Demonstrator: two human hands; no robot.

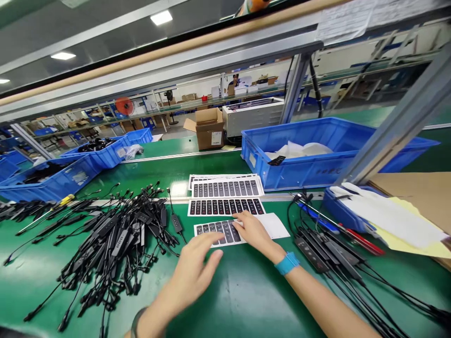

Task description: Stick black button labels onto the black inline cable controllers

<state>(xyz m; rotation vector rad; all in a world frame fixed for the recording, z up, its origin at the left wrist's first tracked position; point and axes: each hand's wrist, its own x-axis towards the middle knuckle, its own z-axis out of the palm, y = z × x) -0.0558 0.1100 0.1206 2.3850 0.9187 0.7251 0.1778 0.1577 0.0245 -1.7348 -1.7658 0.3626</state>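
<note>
Covering part of the label sheet (211,228), right hand (252,230) has thumb and index fingertips close together at its dark labels; can't tell if they pinch one. Left hand (197,265) is over the near edge, thumb well apart from the index finger, nothing visible between. So label sheet is right under both sets of fingers, blank white area showing to the right of the right hand.

Just past the fingertips: second sheet (225,207), dark labels with red marks. Beyond that, a stack of sheets (225,188) with greyer labels.

Left of the left fingers: one black module (176,223) near, then a big tangled cable pile (120,234). Farther left, a yellow-handled screwdriver (66,200).

Right of the right fingers: smaller bunch of black controllers (312,255) with cables, blue pen (317,218) and red-handled tool (364,241) just behind.

Ahead and right of the fingers: large blue bin (292,171), white pieces (299,150) inside, dark strip (276,160) on its near rim. Straight out, well beyond the fingers: open cardboard box (209,134). Green tabletop (239,291) under everything close to the hands.
</note>
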